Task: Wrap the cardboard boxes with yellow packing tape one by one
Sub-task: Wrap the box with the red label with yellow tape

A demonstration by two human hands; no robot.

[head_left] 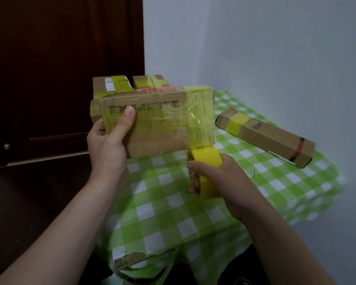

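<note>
- One worktop [164, 202], draped in glossy green-and-white checked cloth.
- Four brown cardboard boxes:
  - one large oblong box [152, 138], held above the worktop's left side and banded in translucent yellow tape
  - one long slim box [271, 138], lying flat at the right
  - a left rear box [103, 84] and a right rear box [146, 82], both taped
- Two grips: the left grip [107, 145] clasps the large oblong box's left end, and the right grip [220, 177] clutches the roll.
- One round yellow tape roll [209, 159], its film running up onto that box.
</note>
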